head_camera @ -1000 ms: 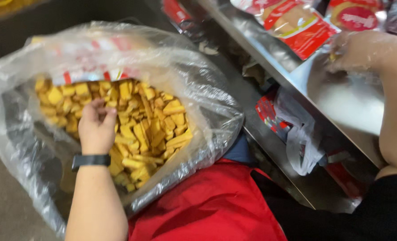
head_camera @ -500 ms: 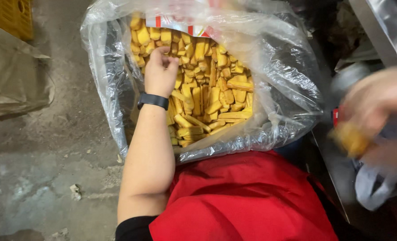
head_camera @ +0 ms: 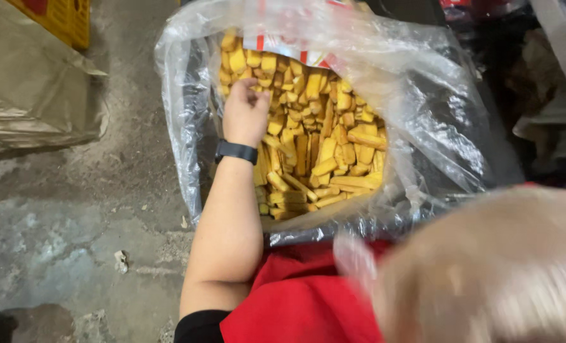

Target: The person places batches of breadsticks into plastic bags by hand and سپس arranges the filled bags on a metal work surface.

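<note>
A big clear plastic bag (head_camera: 184,127) stands open on the floor and holds several yellow-orange stick-shaped food pieces (head_camera: 324,155). My left hand (head_camera: 245,113) is sunk into the pile at the bag's left side, its fingers curled down around some pieces. A black watch band (head_camera: 236,151) sits on that wrist. At the lower right, very close to the camera, my right hand (head_camera: 499,273) is a large blur covered by a thin clear glove. Whether it holds anything cannot be made out.
A red apron (head_camera: 295,305) covers my lap below the bag. A crumpled brown sack (head_camera: 35,95) and a yellow crate (head_camera: 60,19) lie at the upper left on the stained concrete floor (head_camera: 73,241). A metal shelf edge (head_camera: 565,44) runs along the upper right.
The view has swung further left and down. My right hand has come from the shelf side towards the camera and now fills the lower right. My left hand stays in the pile.
</note>
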